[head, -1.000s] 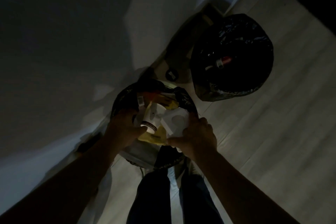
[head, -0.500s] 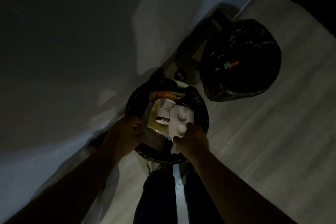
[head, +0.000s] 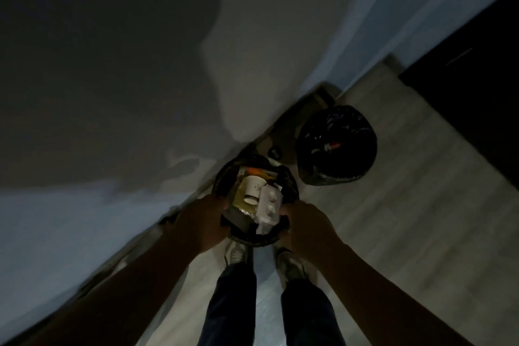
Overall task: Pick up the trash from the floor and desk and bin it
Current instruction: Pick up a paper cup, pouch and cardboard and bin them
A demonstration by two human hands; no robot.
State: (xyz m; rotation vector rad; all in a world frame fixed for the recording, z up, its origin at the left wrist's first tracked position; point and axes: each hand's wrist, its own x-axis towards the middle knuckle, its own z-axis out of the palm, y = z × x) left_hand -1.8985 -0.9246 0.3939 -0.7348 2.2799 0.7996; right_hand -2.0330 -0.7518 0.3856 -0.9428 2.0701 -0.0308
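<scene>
Head view, dim: nearest, the left hand [head: 200, 222] and right hand [head: 304, 226] sit against the bin [head: 254, 241] rim; I cannot tell whether these hands grip it. Beyond, the paper cup [head: 254, 188] and white tray [head: 269, 205] lie heaped inside and could spill if the bin is jostled.
</scene>
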